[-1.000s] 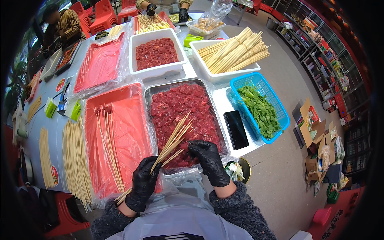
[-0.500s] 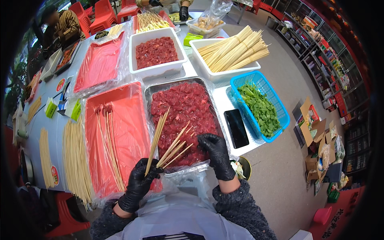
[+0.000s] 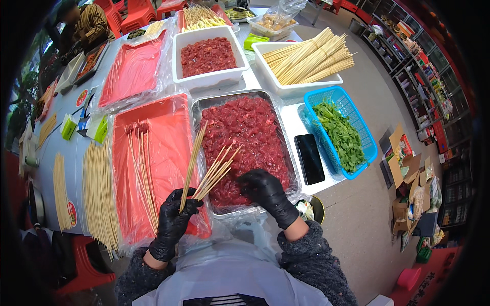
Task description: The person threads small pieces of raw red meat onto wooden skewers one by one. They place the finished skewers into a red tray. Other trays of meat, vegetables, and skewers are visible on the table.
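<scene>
the left hand [image 3: 175,219], in a thin black glove, grasps a loose fan of slim pale wooden sticks [image 3: 213,178], one cluster of them angled apart from the rest, their far ends over the near left part of a shallow rectangular metal tray [image 3: 235,96]. that tray holds the glossy dark red chopped raw meat [image 3: 245,130]. the right hand [image 3: 266,198], gloved alike, is just over the meat's near right part, fingers curled; whether it pinches a piece i cannot tell. beside the metal tray, a plastic-lined red tray [image 3: 173,143] holds a few wooden sticks with meat on their far ends [image 3: 147,178]. farther left, bare sticks [image 3: 99,194] lie in a row on the pale blue surface [image 3: 71,148]; to the right are a black smartphone [image 3: 309,159] and a blue plastic basket [image 3: 360,115] of leafy greens [image 3: 339,135]. the step in hand looks like picking out meat for the held sticks; the next move seems to call for a firm pinch on one piece and a steady stick to meet it.
</scene>
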The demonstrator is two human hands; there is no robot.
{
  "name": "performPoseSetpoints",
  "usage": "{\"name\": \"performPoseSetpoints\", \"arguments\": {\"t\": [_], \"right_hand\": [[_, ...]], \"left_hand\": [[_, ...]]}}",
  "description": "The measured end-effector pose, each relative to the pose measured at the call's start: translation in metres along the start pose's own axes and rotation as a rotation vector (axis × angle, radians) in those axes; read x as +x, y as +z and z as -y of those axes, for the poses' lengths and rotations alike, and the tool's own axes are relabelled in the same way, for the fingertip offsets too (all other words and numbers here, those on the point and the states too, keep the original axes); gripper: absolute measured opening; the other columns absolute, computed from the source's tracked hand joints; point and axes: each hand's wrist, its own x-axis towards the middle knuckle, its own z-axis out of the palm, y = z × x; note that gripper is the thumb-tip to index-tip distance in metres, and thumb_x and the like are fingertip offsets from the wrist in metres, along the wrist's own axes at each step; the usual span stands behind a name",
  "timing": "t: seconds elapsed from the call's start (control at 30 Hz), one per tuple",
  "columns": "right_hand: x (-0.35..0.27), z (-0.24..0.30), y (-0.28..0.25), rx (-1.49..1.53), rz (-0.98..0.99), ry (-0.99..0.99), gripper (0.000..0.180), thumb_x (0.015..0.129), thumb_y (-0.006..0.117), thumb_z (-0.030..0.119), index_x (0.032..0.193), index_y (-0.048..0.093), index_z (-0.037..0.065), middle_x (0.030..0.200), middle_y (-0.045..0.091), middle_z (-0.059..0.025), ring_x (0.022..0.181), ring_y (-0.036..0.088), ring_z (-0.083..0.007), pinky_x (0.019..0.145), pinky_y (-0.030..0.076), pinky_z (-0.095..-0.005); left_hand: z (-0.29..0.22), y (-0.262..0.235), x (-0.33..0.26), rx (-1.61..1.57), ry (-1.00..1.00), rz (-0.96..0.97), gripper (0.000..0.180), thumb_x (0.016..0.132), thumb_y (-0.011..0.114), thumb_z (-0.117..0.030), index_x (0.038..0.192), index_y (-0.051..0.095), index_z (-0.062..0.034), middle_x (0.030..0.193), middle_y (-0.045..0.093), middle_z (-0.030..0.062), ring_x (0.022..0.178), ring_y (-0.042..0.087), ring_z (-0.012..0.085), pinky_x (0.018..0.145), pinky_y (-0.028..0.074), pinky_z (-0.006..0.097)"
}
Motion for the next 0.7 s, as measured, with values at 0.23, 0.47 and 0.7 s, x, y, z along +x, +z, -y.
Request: {"name": "performPoseSetpoints", "arguments": {"t": [0.23,0.47,0.7], "right_hand": [[-0.01,0.006,0.007,-0.321,0.124,-0.165,0.016,0.066,0.066,0.012,0.082,0.064,0.012,0.078,0.058,-0.0053,0.077,0.057,-0.0257,0.062,0.048,-0.0371],[-0.007,0.006,0.023,-0.41,0.163,-0.176,0.006,0.064,0.06,0.01,0.07,0.058,0.009,0.071,0.058,-0.0105,0.071,0.059,-0.0308,0.058,0.048,-0.041],[-0.008,0.002,0.018,-0.401,0.197,-0.021,0.01,0.068,0.062,0.014,0.077,0.059,0.01,0.077,0.06,-0.0093,0.075,0.059,-0.0301,0.058,0.048,-0.0402]], "left_hand": [[0.006,0.004,0.0,0.051,0.077,-0.023,0.014,0.087,0.054,-0.001,0.097,0.058,0.007,0.107,0.053,0.0118,0.078,0.06,0.0159,0.07,0.05,0.027],[0.005,0.006,0.0,0.125,0.079,-0.039,0.011,0.082,0.059,0.002,0.093,0.061,0.005,0.108,0.053,0.0087,0.081,0.059,0.0138,0.071,0.049,0.025],[0.002,0.005,-0.001,0.261,0.12,-0.102,0.013,0.079,0.063,0.005,0.092,0.062,0.0038,0.105,0.053,0.0064,0.082,0.058,0.0126,0.069,0.048,0.023]]}}
